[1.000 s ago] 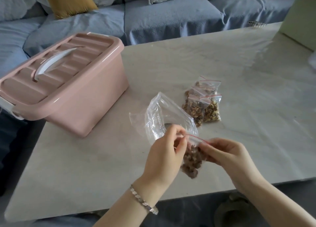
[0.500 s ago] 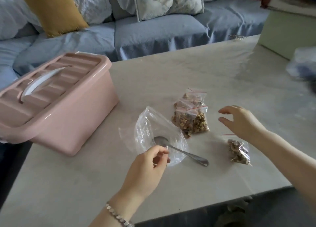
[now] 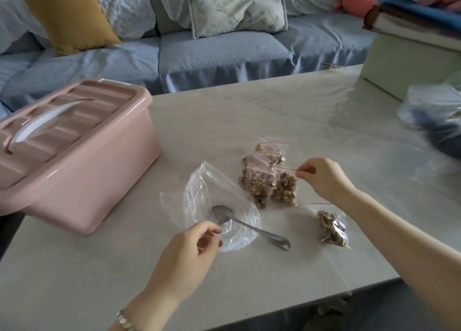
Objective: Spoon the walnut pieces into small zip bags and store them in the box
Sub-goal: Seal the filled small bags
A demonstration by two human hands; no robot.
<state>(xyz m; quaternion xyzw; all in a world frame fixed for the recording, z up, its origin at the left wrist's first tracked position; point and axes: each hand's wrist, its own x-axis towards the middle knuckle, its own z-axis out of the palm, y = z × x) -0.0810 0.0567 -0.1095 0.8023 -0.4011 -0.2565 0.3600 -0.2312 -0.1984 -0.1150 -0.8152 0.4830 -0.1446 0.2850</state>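
Pink storage box (image 3: 74, 161), lid on, nine o'clock on worktop (image 3: 274, 111); filled walnut zip bags (image 3: 269, 181) piled centre, a further zip bag (image 3: 331, 228) at their four o'clock; right hand (image 3: 321, 178) pinches one's red seal, left hand (image 3: 189, 253) curls beside empty clear bag (image 3: 219, 201), grip unclear; filling apparently done, boxing remains.

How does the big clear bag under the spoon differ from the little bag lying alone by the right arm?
The big bag is far larger than the little bag. The big bag looks empty, a spoon lying on it; the little bag holds walnut pieces. The little bag shows a red zip strip, the big bag none. Both are clear plastic on the table.
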